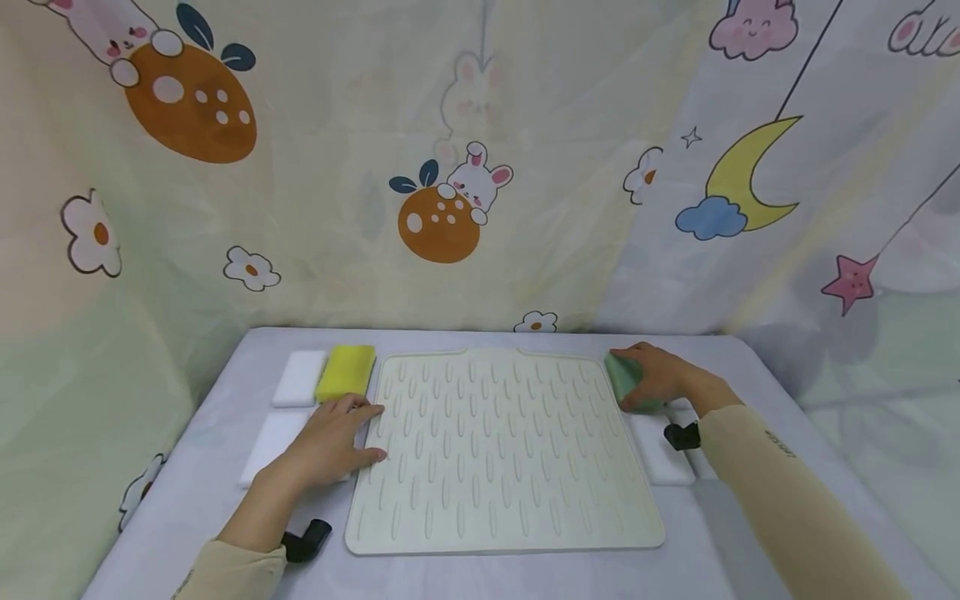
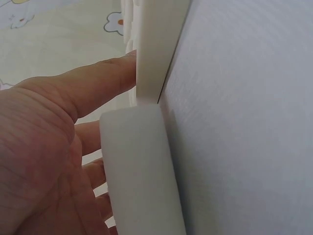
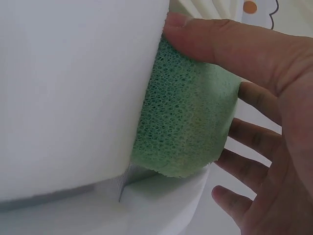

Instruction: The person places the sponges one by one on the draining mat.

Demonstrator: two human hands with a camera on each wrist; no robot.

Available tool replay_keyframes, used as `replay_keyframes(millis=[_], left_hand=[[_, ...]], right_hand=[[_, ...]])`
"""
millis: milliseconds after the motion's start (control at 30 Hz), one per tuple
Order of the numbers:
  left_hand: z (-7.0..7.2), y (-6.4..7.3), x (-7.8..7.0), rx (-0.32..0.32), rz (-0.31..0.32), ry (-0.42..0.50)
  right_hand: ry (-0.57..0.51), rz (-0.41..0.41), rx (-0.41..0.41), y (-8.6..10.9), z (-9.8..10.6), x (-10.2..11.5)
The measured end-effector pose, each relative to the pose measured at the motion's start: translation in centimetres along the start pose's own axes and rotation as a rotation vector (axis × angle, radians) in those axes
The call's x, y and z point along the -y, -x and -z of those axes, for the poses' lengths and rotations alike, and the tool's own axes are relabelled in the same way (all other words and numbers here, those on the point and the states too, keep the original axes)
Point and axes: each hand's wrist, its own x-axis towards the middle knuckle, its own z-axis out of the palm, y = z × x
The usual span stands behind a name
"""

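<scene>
- The right hand point(image 1: 662, 375) grips the green sponge point(image 1: 618, 377) between thumb and fingers, at two o'clock of the pale mat point(image 1: 504, 454).
- The left hand point(image 1: 330, 443), loosely spread, touches the mat's nine o'clock edge.

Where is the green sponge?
In the head view, the green sponge is right of the ridged mat, near its far corner, held by the right hand.
</scene>
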Motion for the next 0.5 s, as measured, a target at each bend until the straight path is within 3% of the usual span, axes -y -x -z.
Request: replay_keyframes(millis=[500], left_hand=[[-0.15,0.17,0.18,-0.008,0.010,0.008]], right_hand=[[0.024,0.031,-0.025,0.86,0.83,0.31]])
